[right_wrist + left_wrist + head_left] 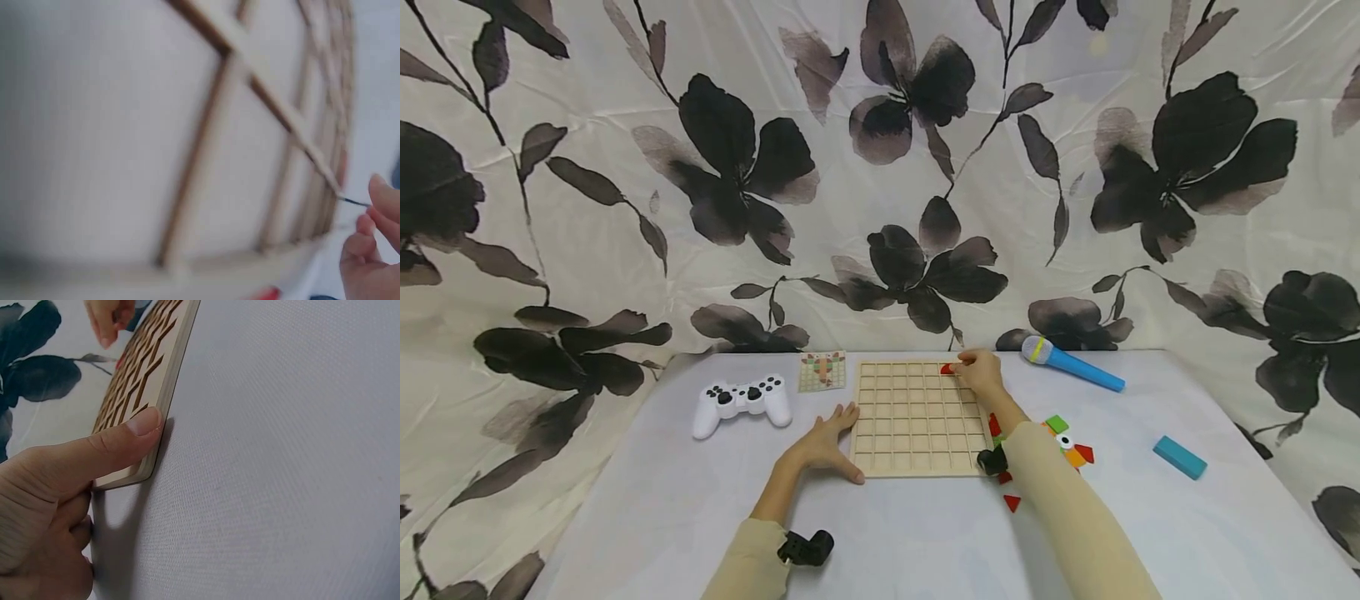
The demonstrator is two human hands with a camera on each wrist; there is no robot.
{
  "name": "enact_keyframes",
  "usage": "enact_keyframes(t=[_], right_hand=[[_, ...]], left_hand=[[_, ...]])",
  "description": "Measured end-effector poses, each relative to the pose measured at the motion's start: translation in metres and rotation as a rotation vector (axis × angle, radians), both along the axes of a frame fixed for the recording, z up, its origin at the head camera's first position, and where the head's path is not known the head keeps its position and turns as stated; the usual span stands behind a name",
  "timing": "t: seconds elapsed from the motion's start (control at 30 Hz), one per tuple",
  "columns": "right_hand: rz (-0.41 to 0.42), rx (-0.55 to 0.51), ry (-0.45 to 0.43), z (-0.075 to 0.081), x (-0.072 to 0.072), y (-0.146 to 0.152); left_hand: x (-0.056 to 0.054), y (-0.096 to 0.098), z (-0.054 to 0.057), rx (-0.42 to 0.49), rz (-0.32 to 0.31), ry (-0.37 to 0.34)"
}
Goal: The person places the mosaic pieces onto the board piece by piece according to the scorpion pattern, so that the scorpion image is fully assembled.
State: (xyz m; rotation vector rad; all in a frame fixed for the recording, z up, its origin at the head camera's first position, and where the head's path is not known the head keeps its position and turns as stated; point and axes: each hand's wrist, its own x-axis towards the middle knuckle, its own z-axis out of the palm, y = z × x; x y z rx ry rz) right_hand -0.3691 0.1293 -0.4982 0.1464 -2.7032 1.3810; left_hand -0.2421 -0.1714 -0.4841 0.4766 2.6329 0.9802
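Observation:
A pale wooden grid board (919, 421) lies on the table. At its near left corner, my left hand (823, 443) is spread, the straight thumb (145, 422) on the corner and fingertips at the left edge. Over the board's far right part, my right hand (981, 372) has its fingers bent and its thumb and forefinger close together. A small red piece (947, 368) shows beside those fingertips at the board's far edge. A thin dark line runs to the fingertips in the right wrist view; I cannot tell whether they pinch anything.
Red, green and orange pieces (1057, 423) lie right of the board, partly behind the right sleeve. A red triangle (1012, 502) lies nearer. Around are a white game controller (742, 404), a pattern card (822, 372), a blue toy microphone (1075, 364) and a teal block (1180, 457).

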Motion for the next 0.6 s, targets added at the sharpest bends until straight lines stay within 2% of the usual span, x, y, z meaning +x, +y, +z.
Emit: enact_keyframes(t=[0.03, 0.1, 0.17, 0.2, 0.27, 0.33, 0.47, 0.6], right_hand=[[0.048, -0.005, -0.025, -0.005, -0.007, 0.009], [0.197, -0.01, 0.052, -0.026, -0.026, 0.031], [0.305, 0.018, 0.088, -0.022, -0.019, 0.047], [0.322, 0.034, 0.079, -0.019, -0.016, 0.053], [0.313, 0.082, 0.047, 0.005, 0.01, 0.06], [0.268, 0.135, -0.044, 0.035, 0.043, 0.063], [0.214, 0.195, -0.12, 0.048, 0.071, 0.079], [0.197, 0.249, -0.182, 0.045, 0.085, 0.091]], left_hand=[[0.0, 0.001, 0.0, 0.001, -0.002, -0.003], [0.0, 0.002, 0.0, 0.004, -0.003, -0.007], [0.0, 0.002, 0.0, 0.008, -0.003, -0.01], [0.0, 0.002, 0.0, 0.008, -0.003, -0.009], [0.0, 0.002, -0.001, 0.005, -0.003, -0.006], [0.0, 0.002, -0.001, 0.004, -0.001, -0.006], [0.0, 0.001, 0.0, 0.005, 0.004, -0.009], [0.0, 0.002, 0.0, 0.008, 0.001, -0.006]])
